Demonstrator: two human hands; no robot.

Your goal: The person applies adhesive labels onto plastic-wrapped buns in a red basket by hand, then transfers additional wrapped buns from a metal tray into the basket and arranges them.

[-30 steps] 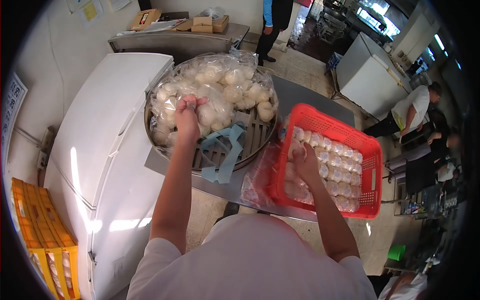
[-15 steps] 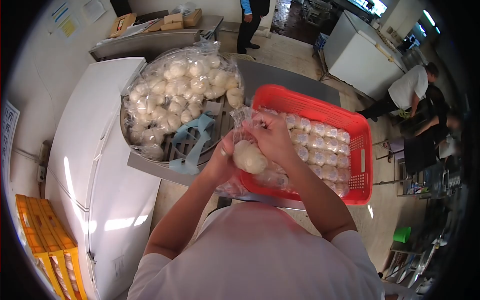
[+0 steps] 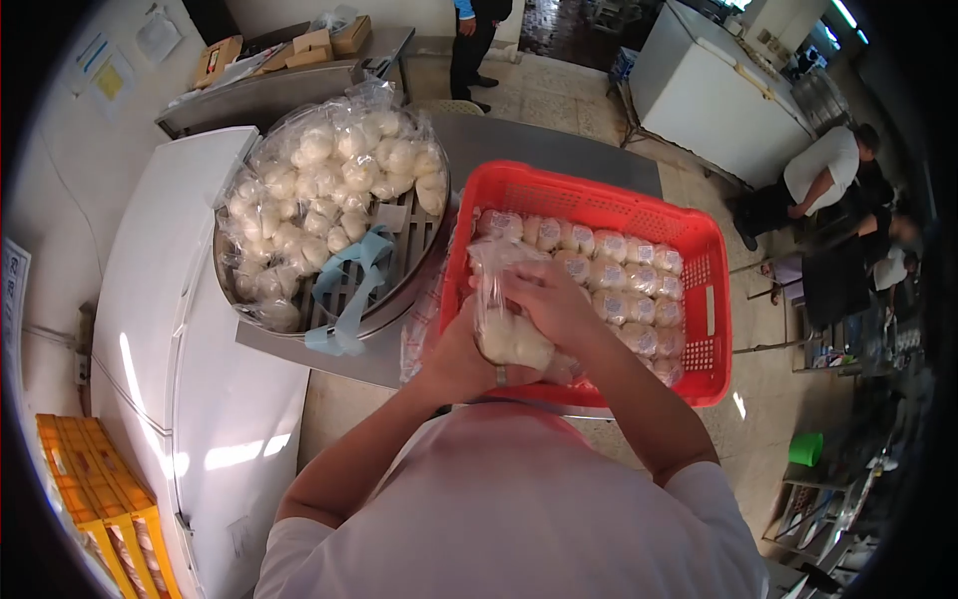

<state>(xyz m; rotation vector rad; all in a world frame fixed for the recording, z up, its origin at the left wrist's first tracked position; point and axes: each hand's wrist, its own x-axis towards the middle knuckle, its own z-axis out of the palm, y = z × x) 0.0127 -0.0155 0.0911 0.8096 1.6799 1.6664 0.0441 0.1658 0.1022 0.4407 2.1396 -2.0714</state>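
Observation:
A clear plastic bag with a white bun [image 3: 514,340] in it is held between my two hands over the near-left edge of the red basket [image 3: 720,299]. My left hand [image 3: 461,357] is wrapped around the bag from the left and below. From the right, my right hand [image 3: 552,301] closes on the bag's side, and the loose plastic stands up between the hands. Inside the basket sit several rows of wrapped buns [image 3: 611,276] with printed labels. To the left, loose white buns [image 3: 317,185] lie under clear plastic on a round slatted steamer tray [image 3: 394,311].
A light blue strip [image 3: 351,290] lies across the tray's slats. Tray and basket stand on a grey metal table [image 3: 559,150]. A white cabinet [image 3: 170,250] and yellow crates [image 3: 100,469] are at left. One person [image 3: 479,45] stands beyond the table; others work at far right.
The bagged bun has come slightly right and lower, over the basket's near edge. My right hand has moved from the bag's gathered top down to its side. The view has shifted a little.

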